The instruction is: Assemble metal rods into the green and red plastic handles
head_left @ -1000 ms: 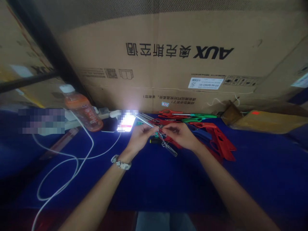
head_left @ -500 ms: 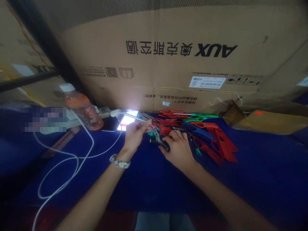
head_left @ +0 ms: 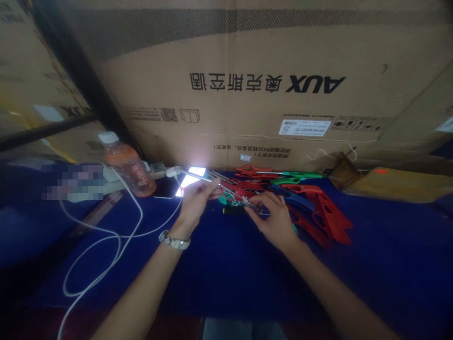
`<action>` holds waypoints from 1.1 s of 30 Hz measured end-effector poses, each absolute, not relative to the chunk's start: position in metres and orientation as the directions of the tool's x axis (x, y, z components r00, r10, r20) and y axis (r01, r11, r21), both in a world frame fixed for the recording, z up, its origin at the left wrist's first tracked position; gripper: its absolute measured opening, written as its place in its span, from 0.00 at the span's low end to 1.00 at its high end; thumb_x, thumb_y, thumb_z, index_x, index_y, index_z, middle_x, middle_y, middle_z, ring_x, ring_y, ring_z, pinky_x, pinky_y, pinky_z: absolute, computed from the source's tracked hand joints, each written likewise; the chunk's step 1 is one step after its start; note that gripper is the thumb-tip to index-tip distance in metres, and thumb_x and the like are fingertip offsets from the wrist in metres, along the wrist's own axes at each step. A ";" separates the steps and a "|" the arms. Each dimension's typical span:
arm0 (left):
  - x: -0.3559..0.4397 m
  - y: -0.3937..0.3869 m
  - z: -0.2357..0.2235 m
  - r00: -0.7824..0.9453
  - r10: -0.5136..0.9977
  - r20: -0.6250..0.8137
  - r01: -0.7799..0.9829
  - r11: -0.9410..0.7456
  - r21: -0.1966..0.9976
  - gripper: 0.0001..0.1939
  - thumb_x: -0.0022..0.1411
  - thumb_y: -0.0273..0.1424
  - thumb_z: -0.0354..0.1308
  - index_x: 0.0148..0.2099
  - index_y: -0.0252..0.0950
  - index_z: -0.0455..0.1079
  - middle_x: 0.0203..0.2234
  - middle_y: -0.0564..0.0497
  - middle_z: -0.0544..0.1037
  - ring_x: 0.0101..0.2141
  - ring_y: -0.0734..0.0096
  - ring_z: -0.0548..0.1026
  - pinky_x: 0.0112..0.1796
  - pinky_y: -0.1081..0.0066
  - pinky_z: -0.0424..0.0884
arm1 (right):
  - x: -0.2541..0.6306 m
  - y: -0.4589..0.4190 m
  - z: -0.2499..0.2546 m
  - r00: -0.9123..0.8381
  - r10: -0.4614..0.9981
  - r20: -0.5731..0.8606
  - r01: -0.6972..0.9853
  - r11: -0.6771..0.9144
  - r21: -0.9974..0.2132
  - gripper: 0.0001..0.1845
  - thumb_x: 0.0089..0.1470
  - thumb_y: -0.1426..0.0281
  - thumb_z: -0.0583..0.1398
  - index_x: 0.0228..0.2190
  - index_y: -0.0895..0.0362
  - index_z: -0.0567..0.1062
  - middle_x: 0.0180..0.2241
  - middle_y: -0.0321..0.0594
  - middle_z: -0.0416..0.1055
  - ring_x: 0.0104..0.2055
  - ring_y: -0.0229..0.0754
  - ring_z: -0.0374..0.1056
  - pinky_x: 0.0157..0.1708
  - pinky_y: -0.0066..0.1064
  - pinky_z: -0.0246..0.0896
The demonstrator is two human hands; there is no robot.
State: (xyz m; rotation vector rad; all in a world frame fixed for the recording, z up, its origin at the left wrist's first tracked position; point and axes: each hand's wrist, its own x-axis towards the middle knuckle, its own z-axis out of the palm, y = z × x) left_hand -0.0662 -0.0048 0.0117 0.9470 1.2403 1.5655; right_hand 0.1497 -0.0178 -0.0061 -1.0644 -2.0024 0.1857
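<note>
My left hand (head_left: 194, 202), a bracelet at its wrist, pinches a thin metal tube (head_left: 202, 176) that points up and left. Thin pale wires (head_left: 230, 191) run from near its fingertips toward my right hand (head_left: 274, 215). That hand has its fingers closed around a small dark piece with thin metal parts, largely hidden. Beneath and between the hands lie green bits (head_left: 226, 202) and a black piece with a yellow end (head_left: 230, 210). Close behind and to the right are red plastic lighter-like casings (head_left: 327, 212), a blue casing (head_left: 297, 198) and a green casing (head_left: 297, 177).
A lit phone screen (head_left: 191, 179) glows behind my left hand. Left stand a drink bottle (head_left: 129, 167) and a looped white cable (head_left: 116, 236) on the blue tabletop (head_left: 226, 269). A large cardboard box (head_left: 247, 52) forms the back; a yellowish packet (head_left: 399, 182) lies right.
My right hand has shifted slightly right and turned, its fingers drawing together at the wire ends. The left hand keeps its pinch on the tube. The whole view has tilted a little upward.
</note>
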 end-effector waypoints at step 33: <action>-0.068 -0.007 0.016 -0.268 0.958 0.098 -0.224 -0.161 0.961 0.17 0.46 0.40 0.75 0.29 0.31 0.77 0.22 0.51 0.79 0.26 0.72 0.79 0.36 0.69 0.80 | 0.140 -0.009 -0.010 -0.153 0.932 0.327 0.162 0.350 -0.923 0.15 0.58 0.55 0.62 0.38 0.53 0.77 0.35 0.40 0.76 0.33 0.42 0.72 0.36 0.35 0.70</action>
